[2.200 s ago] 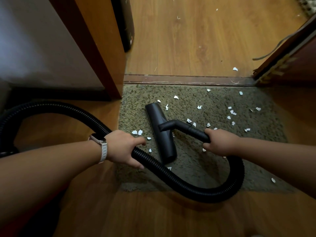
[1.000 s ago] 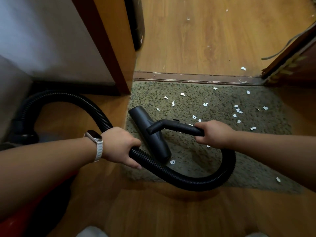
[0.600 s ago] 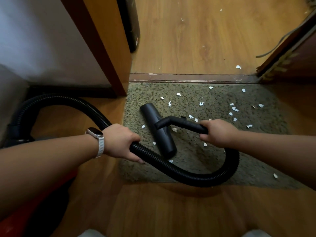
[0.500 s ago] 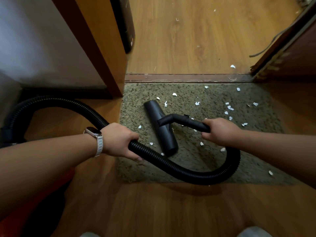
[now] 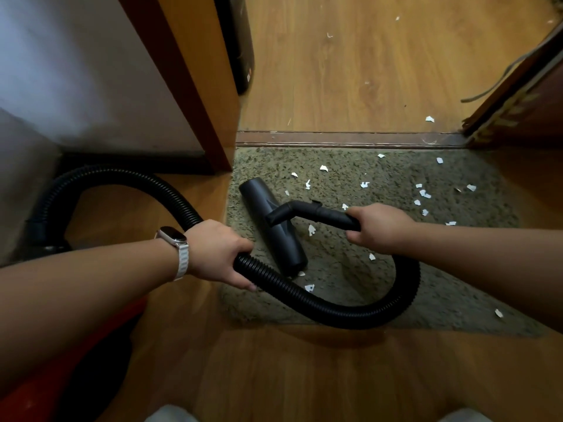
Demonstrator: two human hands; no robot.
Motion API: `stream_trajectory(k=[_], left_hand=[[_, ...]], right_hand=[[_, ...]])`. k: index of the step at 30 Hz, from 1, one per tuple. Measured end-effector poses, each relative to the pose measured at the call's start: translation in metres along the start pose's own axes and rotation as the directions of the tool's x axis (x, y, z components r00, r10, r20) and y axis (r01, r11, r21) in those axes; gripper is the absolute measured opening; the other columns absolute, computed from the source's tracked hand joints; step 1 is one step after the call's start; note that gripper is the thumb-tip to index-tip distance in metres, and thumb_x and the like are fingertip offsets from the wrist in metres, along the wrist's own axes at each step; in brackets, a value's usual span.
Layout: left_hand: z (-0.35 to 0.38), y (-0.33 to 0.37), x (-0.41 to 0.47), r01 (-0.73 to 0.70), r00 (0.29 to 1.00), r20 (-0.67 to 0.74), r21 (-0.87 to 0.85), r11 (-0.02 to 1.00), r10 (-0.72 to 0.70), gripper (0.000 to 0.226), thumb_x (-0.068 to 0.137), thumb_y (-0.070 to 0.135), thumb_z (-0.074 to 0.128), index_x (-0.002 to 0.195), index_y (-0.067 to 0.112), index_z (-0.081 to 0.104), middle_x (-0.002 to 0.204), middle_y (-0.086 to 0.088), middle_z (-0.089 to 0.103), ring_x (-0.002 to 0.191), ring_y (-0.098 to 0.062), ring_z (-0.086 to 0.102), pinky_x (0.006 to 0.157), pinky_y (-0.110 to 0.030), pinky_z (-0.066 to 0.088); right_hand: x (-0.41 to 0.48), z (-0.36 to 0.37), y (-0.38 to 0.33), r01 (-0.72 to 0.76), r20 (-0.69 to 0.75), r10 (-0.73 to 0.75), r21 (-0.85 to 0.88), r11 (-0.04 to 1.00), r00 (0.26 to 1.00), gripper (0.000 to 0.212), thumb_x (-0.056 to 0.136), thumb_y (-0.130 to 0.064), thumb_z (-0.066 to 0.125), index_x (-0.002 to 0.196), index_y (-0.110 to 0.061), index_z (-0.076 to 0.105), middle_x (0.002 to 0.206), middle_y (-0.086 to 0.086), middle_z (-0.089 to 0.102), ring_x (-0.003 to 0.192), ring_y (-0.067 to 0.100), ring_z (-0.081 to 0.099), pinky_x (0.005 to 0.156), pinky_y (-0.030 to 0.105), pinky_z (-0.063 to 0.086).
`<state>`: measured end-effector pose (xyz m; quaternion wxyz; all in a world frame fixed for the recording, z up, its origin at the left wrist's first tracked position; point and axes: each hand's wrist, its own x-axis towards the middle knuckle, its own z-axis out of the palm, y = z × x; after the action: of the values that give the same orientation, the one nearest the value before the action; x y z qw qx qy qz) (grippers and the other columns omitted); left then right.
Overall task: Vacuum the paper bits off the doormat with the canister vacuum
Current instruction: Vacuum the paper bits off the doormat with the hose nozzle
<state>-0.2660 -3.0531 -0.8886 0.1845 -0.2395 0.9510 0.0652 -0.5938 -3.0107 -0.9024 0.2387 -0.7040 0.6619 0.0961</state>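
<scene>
Nozzle [image 5: 272,224] slid back left on doormat [image 5: 457,269] | right hand [image 5: 377,227] gripped wand, left hand [image 5: 217,250] gripped hose [image 5: 320,303] | paper bits [image 5: 422,193] mostly remained at right

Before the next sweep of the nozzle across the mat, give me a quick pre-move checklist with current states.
1. Right hand grips the black wand handle: ok.
2. Left hand holds the black ribbed hose: ok.
3. Black floor nozzle lies on the olive shaggy doormat: ok.
4. Mat cleared of white paper bits: not ok.
5. Suction running: cannot tell.
</scene>
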Motion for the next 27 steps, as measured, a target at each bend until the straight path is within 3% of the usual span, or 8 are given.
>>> stream_trajectory(k=[4,8,12,16,20,27], left_hand=[[0.004,-0.002,-0.011,0.003,1.0,0.031,-0.002,1.0,-0.003,0.072,0.065,0.096,0.029,0.082,0.03,0.052,0.069,0.011,0.056,0.062,-0.009,0.056,0.065,-0.033,0.055],[0.01,-0.007,-0.018,0.011,1.0,0.01,0.008,1.0,-0.011,0.079,0.061,0.099,0.016,0.079,0.03,0.05,0.068,0.011,0.058,0.06,-0.009,0.057,0.064,-0.033,0.055],[0.007,-0.008,-0.01,0.05,0.998,-0.045,0.001,0.999,-0.05,0.078,0.06,0.099,0.015,0.073,0.029,0.045,0.062,0.01,0.054,0.056,-0.009,0.055,0.06,-0.033,0.054],[0.003,-0.01,0.007,0.07,0.994,-0.083,-0.001,0.998,-0.07,0.081,0.06,0.101,0.014,0.073,0.028,0.047,0.06,0.009,0.053,0.055,-0.01,0.054,0.057,-0.033,0.053],[0.001,-0.01,0.015,0.067,0.993,-0.103,0.013,0.998,-0.065,0.075,0.062,0.099,0.019,0.07,0.028,0.044,0.06,0.009,0.052,0.054,-0.01,0.053,0.055,-0.031,0.051],[0.0,-0.007,0.0,0.069,0.997,-0.046,0.029,0.997,-0.068,0.07,0.066,0.095,0.03,0.076,0.028,0.048,0.064,0.012,0.051,0.059,-0.01,0.055,0.061,-0.031,0.053]], right_hand=[[0.01,0.01,-0.025,0.051,0.008,-0.051,-0.04,0.998,0.999,0.018,0.092,-0.041,0.055,0.095,-0.026,0.045,0.08,-0.004,0.052,0.077,0.026,0.055,0.063,0.03,0.039],[0.01,0.017,-0.029,0.051,0.009,-0.051,-0.03,0.998,0.999,0.021,0.094,-0.042,0.054,0.1,-0.023,0.049,0.086,-0.002,0.054,0.084,0.027,0.06,0.065,0.03,0.039],[0.004,0.009,-0.002,-0.045,-0.015,0.046,0.017,0.999,0.999,0.02,0.091,-0.042,0.058,0.104,-0.026,0.056,0.077,-0.006,0.056,0.073,0.022,0.058,0.063,0.03,0.044],[-0.007,0.003,0.024,-0.156,-0.04,0.158,0.042,0.987,0.987,0.016,0.088,-0.041,0.061,0.092,-0.026,0.054,0.084,0.001,0.063,0.076,0.026,0.058,0.065,0.03,0.044],[-0.012,0.002,0.034,-0.207,-0.045,0.21,0.06,0.977,0.977,0.015,0.088,-0.04,0.062,0.091,-0.027,0.055,0.076,-0.003,0.056,0.077,0.026,0.058,0.065,0.031,0.046],[-0.002,0.002,0.009,-0.087,-0.001,0.087,0.024,0.996,0.996,0.015,0.088,-0.04,0.06,0.096,-0.028,0.056,0.076,-0.005,0.058,0.072,0.021,0.058,0.061,0.028,0.041]])
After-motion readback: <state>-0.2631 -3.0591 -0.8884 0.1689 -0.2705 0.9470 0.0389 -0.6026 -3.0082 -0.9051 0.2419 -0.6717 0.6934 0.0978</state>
